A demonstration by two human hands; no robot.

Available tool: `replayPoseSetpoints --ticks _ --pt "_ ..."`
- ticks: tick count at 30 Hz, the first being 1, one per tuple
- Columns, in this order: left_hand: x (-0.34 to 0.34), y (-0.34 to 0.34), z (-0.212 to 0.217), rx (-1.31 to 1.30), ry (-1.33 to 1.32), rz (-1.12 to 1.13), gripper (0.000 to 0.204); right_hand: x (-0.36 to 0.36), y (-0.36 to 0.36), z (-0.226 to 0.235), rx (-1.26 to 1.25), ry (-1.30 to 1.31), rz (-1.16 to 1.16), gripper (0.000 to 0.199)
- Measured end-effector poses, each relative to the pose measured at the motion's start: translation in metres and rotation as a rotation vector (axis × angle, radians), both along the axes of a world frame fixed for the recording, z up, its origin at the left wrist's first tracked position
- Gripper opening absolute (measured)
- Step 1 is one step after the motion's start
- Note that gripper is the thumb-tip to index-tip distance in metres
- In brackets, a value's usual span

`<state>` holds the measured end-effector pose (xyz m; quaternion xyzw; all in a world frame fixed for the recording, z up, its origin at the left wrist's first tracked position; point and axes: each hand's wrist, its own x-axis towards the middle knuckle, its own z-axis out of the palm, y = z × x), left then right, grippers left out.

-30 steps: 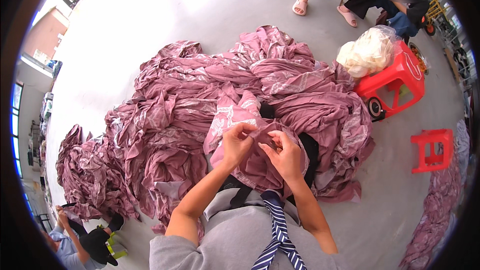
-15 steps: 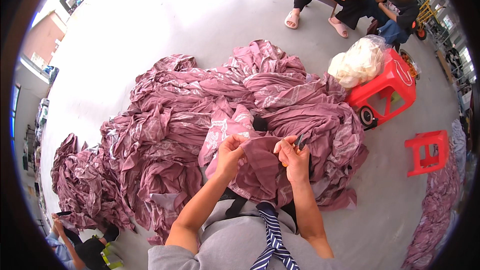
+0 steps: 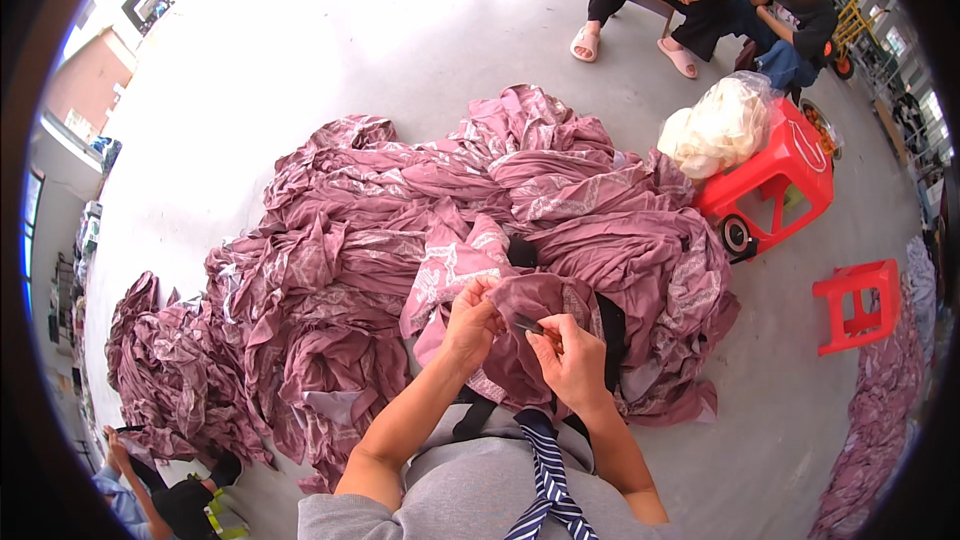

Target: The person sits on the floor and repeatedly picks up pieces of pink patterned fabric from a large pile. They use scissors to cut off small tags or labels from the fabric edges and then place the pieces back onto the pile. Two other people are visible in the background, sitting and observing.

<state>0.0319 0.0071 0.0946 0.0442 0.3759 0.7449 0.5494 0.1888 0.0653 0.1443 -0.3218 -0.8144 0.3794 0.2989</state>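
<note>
One fold of mauve cloth is pinched in my left grip, thumb and fingertips drawn together on it. At four o'clock from there, my right grip is closed around a small dark tool, its tip aimed toward ten o'clock; I cannot tell whether the tip touches the cloth. That cloth drapes toward six o'clock, close before my body. From twelve round to nine o'clock, a patterned mauve heap spreads over the grey floor. A red stool stands at two, a cream bundle in clear plastic against it; another red stool is at three.
</note>
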Motion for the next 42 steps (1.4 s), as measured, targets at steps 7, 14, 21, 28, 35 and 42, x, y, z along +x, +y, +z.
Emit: replayPoseSetpoints --ticks 7,14,21,28,35,42 --pt "0.003 0.002 0.009 -0.01 0.033 -0.001 0.006 -0.003 0.005 -0.003 0.046 0.028 -0.063 0.022" --pt "0.01 0.004 0.019 -0.015 0.07 -0.032 0.01 -0.009 0.009 0.004 0.191 0.029 -0.04 0.021" --pt "0.006 0.006 0.018 -0.001 -0.006 -0.052 0.008 0.001 0.022 -0.004 -0.261 0.325 -0.232 0.029" --pt "0.01 0.01 0.02 0.004 0.146 -0.025 0.01 -0.017 0.01 0.005 0.145 0.146 -0.06 0.031" --pt "-0.013 0.019 0.03 -0.126 1.307 0.065 0.015 0.008 0.037 0.006 -0.691 0.354 -0.145 0.006" --pt "-0.037 0.018 0.032 -0.152 0.73 -0.341 0.012 0.027 0.066 0.002 -0.669 0.504 -0.175 0.009"
